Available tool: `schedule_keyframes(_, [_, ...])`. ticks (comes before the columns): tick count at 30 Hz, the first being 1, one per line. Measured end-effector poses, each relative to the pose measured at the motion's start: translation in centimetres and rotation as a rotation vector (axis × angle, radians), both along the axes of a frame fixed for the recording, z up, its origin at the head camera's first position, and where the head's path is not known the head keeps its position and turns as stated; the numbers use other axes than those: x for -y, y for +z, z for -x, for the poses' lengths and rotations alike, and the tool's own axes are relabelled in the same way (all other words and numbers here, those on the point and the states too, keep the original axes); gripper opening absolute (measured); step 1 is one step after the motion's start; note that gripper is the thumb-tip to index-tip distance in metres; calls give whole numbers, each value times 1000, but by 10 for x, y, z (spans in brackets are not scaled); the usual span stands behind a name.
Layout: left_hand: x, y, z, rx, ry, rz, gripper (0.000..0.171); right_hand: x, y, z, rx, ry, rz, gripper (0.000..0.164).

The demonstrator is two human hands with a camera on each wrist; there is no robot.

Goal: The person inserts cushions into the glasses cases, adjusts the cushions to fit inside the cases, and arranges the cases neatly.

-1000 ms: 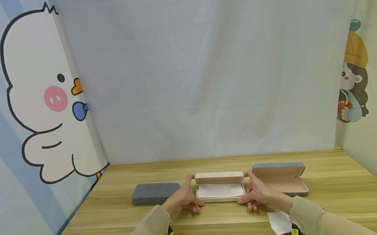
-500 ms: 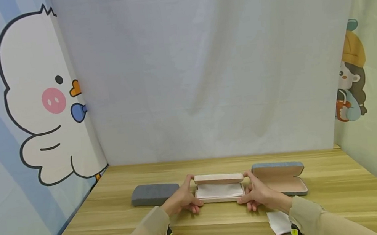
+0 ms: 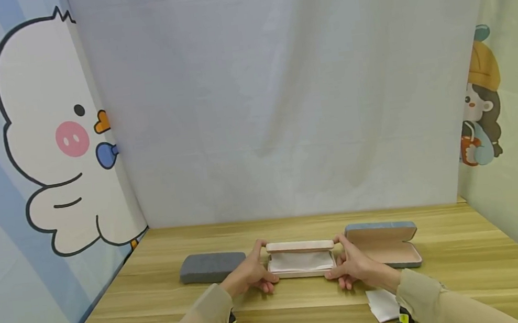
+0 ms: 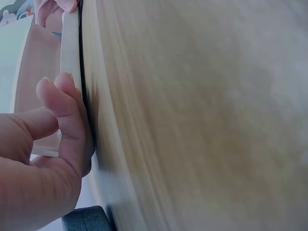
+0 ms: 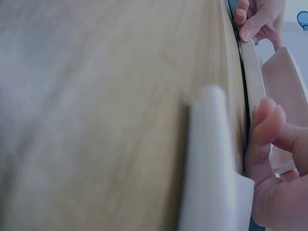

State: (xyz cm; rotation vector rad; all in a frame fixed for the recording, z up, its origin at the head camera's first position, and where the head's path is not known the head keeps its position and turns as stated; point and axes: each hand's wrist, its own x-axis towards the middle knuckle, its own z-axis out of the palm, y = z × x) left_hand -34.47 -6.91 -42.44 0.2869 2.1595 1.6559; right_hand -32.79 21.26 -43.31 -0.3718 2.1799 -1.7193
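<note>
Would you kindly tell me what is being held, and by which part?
The cream case, by its two ends: the left hand grips one, the right hand the other.

Evenly lit in head view; faintly shaded along backdrop (image 3: 280, 91) folds; blurred over tabletop (image 4: 187, 120) in both wrist views.
</note>
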Motion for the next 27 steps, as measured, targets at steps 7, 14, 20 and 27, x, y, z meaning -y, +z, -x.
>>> schedule_keyframes(7, [0, 0, -1, -16, -2, -6, 73, -1, 0, -1, -4, -1, 0, 64])
schedule_keyframes(14, [-1, 1, -5, -32, -1, 2, 74, -2, 0, -4, -3, 10, 8, 69])
schedule_keyframes(20, [2, 2, -5, -44, -17, -7, 66, -1, 2, -6, -23, -1, -4, 69])
schedule_keyframes(27, [2, 3, -5, -68, -18, 9, 61, 2, 4, -7, -62, -12, -19, 69])
